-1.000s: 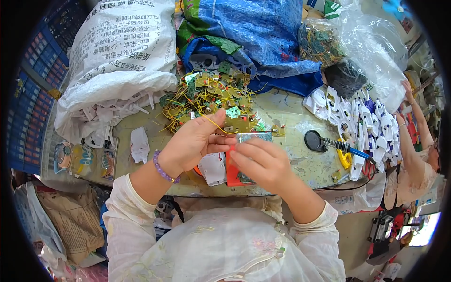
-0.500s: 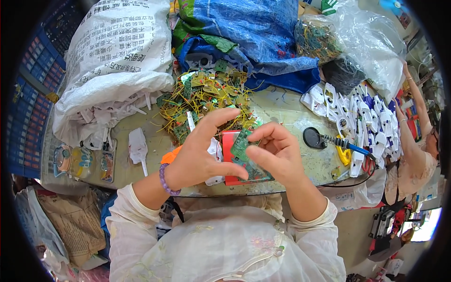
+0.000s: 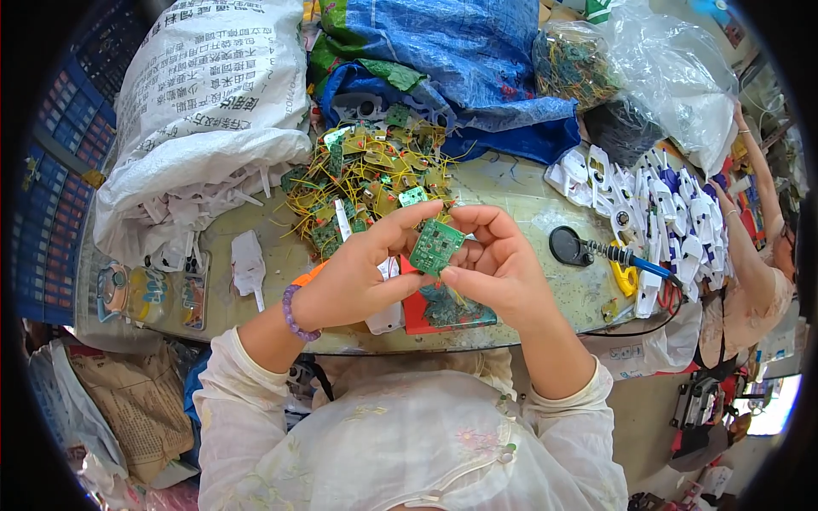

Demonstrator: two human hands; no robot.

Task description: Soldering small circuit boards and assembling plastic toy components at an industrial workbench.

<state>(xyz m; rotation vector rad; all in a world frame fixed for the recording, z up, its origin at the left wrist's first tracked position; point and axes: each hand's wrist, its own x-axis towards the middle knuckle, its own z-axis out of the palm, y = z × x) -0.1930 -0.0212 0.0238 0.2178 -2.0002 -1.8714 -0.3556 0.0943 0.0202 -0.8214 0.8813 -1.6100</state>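
Left hand (image 3: 358,277) and right hand (image 3: 494,268) both pinch a small green circuit board (image 3: 435,245); the yellow-wired heap of boards (image 3: 366,183) lies at eleven o'clock, the black-handled soldering iron (image 3: 609,253) at three.

left hand (image 3: 354,277), right hand (image 3: 494,268), raised together, fingertips pinched

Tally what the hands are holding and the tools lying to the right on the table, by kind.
Green circuit board, pinched between left hand and right hand: 1
Soldering iron with blue handle: 1
Round black disc: 1
Total: 3
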